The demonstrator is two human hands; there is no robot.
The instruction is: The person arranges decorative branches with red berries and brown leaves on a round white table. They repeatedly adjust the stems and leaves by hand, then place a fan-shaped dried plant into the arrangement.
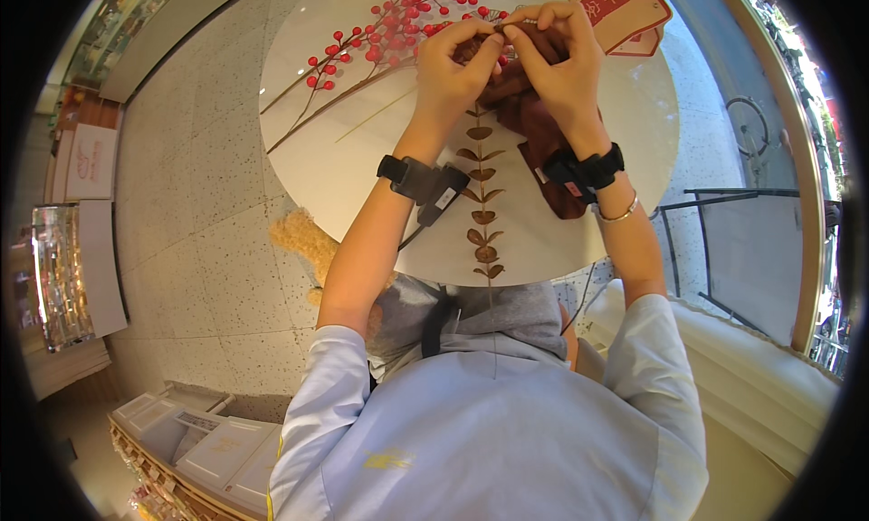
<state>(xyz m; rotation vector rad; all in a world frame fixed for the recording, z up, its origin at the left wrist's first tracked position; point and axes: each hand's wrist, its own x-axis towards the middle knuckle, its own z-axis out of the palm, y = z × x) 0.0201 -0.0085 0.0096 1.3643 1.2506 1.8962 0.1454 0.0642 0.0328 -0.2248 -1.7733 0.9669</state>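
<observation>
Both hands are raised over the far part of a round white table (pixel 312 209). My left hand (pixel 453 69) pinches the gathered top of a dark brown-red fabric ribbon (pixel 536 130) between thumb and forefinger. Close beside it, my right hand (pixel 558 63) grips the same ribbon, with its thumb near the left thumb. The ribbon's loose tail hangs below the right hand and lies on the table by the right wrist. Below the hands, a stem of brown dried eucalyptus-like leaves (pixel 484 217) points toward my body, its thin end reaching past the table edge. What the fingertips pinch is partly hidden.
Artificial red berry branches (pixel 400 29) lie on the table left of my hands. Printed cardboard tags (pixel 614 12) lie at the far right. A tan plush toy (pixel 305 246) is by the left table edge. Black devices with a cable (pixel 445 194) are strapped to my wrists.
</observation>
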